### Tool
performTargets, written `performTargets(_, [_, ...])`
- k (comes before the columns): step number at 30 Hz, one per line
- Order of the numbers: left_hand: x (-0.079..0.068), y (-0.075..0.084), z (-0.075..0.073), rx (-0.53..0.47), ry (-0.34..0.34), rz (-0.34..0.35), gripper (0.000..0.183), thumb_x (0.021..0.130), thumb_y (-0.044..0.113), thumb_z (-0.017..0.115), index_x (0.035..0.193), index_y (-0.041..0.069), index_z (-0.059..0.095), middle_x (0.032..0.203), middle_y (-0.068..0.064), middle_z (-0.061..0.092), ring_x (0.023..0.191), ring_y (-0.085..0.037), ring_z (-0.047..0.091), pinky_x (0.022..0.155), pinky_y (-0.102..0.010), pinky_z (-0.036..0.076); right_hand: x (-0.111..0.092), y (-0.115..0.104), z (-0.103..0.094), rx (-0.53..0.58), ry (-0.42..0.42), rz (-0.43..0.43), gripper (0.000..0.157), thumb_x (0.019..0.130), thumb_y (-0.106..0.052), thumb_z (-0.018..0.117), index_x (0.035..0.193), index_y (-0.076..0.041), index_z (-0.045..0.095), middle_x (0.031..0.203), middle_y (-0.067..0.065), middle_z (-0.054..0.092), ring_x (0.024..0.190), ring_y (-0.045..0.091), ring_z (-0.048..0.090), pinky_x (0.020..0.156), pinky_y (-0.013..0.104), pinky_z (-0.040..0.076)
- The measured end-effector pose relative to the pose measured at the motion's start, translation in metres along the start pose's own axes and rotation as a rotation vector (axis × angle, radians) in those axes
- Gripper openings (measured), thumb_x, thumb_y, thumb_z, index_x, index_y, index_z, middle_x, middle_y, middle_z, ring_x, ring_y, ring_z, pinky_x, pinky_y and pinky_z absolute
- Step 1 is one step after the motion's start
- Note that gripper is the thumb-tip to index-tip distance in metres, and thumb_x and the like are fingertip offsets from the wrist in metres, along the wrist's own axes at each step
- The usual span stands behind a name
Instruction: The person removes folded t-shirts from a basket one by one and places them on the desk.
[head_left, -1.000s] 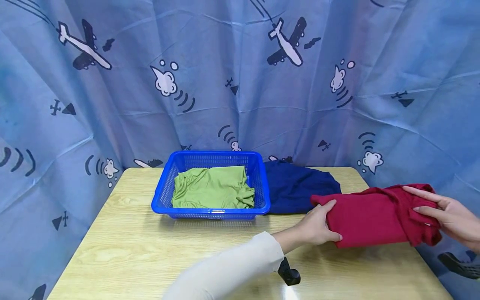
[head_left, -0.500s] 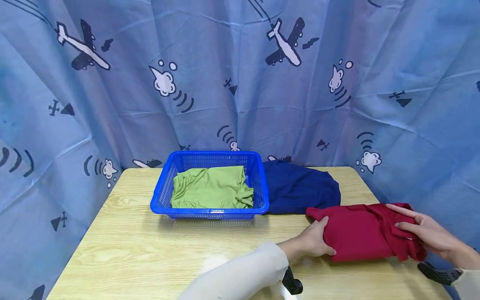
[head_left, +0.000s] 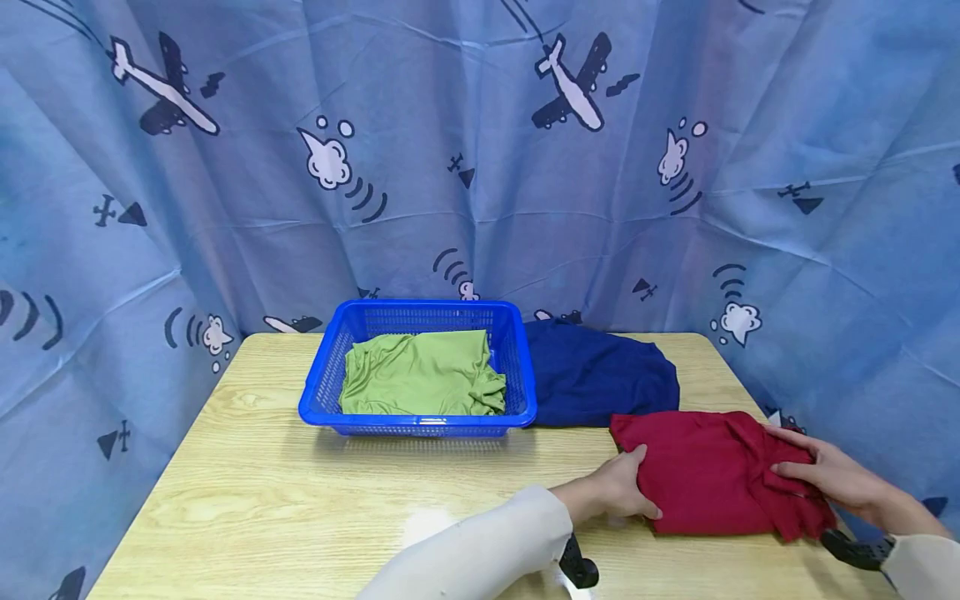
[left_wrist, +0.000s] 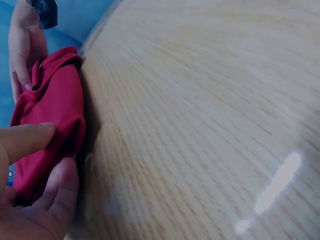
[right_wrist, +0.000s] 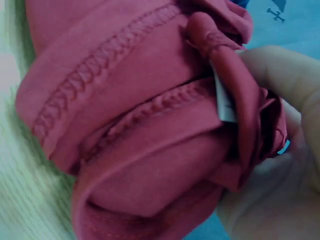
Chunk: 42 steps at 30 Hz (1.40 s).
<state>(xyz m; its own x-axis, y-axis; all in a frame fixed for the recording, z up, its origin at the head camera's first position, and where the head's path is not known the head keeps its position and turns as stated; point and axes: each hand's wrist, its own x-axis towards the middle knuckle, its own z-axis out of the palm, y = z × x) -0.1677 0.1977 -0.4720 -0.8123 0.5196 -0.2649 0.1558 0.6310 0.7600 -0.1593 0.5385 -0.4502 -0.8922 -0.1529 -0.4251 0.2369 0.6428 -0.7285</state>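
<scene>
A folded red shirt [head_left: 705, 475] lies on the right side of the table, its left end more flatly folded than its bunched right end. My left hand [head_left: 622, 490] holds the left end; in the left wrist view its thumb and fingers [left_wrist: 62, 187] pinch the fold from both sides. At the opposite end my right hand [head_left: 832, 477] grips the bunched fabric. Up close in the right wrist view, stitched hems and a small white tag [right_wrist: 224, 97] show on the shirt. Part of the fingers of both hands is hidden by cloth.
A blue plastic basket [head_left: 420, 423] holding a folded green garment [head_left: 427, 371] stands at the back middle of the table [head_left: 285, 500]. Right of it lies a folded navy garment [head_left: 600, 375], close behind the red shirt. A patterned curtain [head_left: 480, 167] hangs behind.
Both hands have lowered the red shirt toward me and slightly left, from a raised, tilted pose down onto the table. The basket and the other garments stay put.
</scene>
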Motion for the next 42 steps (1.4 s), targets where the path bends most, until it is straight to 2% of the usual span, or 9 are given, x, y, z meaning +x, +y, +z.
performTargets(2, [0.001,-0.003,0.001,-0.003,-0.007,0.001,0.093,0.073,0.017,0.084,0.150,0.024,0.032,0.147,0.011,0.046,0.133,-0.004,0.046,0.106,-0.018,0.042,0.002,-0.001,0.002,-0.056,0.016,0.004,0.081,0.098,-0.031,0.053,0.155,-0.005,0.002,0.151,0.040,0.010,0.090,-0.029,0.035,0.079,0.020,0.052])
performTargets(15, [0.008,-0.011,0.003,0.138,-0.004,0.103,0.087,0.080,0.026,0.078,0.152,0.021,0.030,0.149,0.010,0.044,0.135,-0.002,0.044,0.108,-0.015,0.039,0.009,0.003,0.005,-0.205,0.084,0.022,0.083,0.094,-0.033,0.061,0.151,0.006,0.015,0.148,0.041,0.016,0.088,-0.028,0.029,0.076,0.017,0.049])
performTargets(20, [0.009,-0.013,0.004,0.168,-0.008,0.101,0.083,0.079,0.028,0.079,0.150,0.025,0.034,0.144,0.012,0.050,0.130,-0.001,0.048,0.105,-0.015,0.040,0.012,0.004,0.004,-0.227,0.053,0.066,0.083,0.094,-0.035,0.060,0.150,0.007,0.015,0.148,0.044,0.018,0.110,0.008,0.058,0.078,0.022,0.051])
performTargets(22, [0.009,-0.013,0.004,0.166,-0.016,0.104,0.083,0.079,0.029,0.079,0.149,0.025,0.034,0.143,0.012,0.051,0.130,-0.001,0.049,0.104,-0.014,0.040,0.013,0.005,0.004,-0.239,0.046,0.084,0.085,0.094,-0.036,0.061,0.150,0.007,0.015,0.147,0.044,0.019,0.118,0.032,0.057,0.080,0.025,0.052])
performTargets(23, [0.009,-0.013,0.004,0.162,-0.019,0.105,0.083,0.079,0.029,0.079,0.149,0.025,0.034,0.142,0.012,0.052,0.130,-0.001,0.049,0.105,-0.014,0.040,0.013,0.006,0.003,-0.243,0.045,0.086,0.085,0.093,-0.036,0.061,0.150,0.008,0.015,0.147,0.044,0.019,0.119,0.033,0.057,0.080,0.026,0.052])
performTargets(26, [0.009,-0.012,0.003,0.148,-0.025,0.112,0.085,0.079,0.028,0.079,0.150,0.024,0.033,0.143,0.010,0.051,0.131,-0.001,0.048,0.105,-0.014,0.040,0.015,0.008,0.001,-0.260,0.060,0.076,0.086,0.092,-0.037,0.063,0.149,0.008,0.016,0.147,0.044,0.020,0.112,0.018,0.060,0.079,0.024,0.052])
performTargets(27, [0.009,-0.012,0.003,0.147,-0.026,0.114,0.085,0.079,0.028,0.079,0.150,0.024,0.033,0.144,0.010,0.050,0.131,-0.001,0.047,0.105,-0.014,0.039,0.016,0.009,0.001,-0.265,0.066,0.069,0.086,0.092,-0.037,0.063,0.149,0.008,0.017,0.147,0.044,0.020,0.107,0.005,0.058,0.079,0.024,0.052])
performTargets(30, [0.009,-0.013,0.003,0.152,-0.029,0.126,0.087,0.079,0.029,0.079,0.151,0.024,0.031,0.145,0.008,0.049,0.132,-0.002,0.047,0.105,-0.013,0.039,0.015,0.012,0.000,-0.270,0.078,0.055,0.085,0.092,-0.036,0.063,0.150,0.007,0.018,0.147,0.044,0.021,0.091,-0.020,0.041,0.076,0.019,0.050])
performTargets(42, [0.012,-0.019,0.004,0.126,-0.038,0.186,0.084,0.080,0.025,0.078,0.150,0.023,0.033,0.153,0.005,0.039,0.137,-0.004,0.041,0.108,-0.015,0.037,0.011,0.011,0.000,-0.301,0.135,0.043,0.080,0.092,-0.030,0.064,0.147,0.010,0.023,0.142,0.044,0.031,0.086,-0.022,0.040,0.073,0.017,0.049])
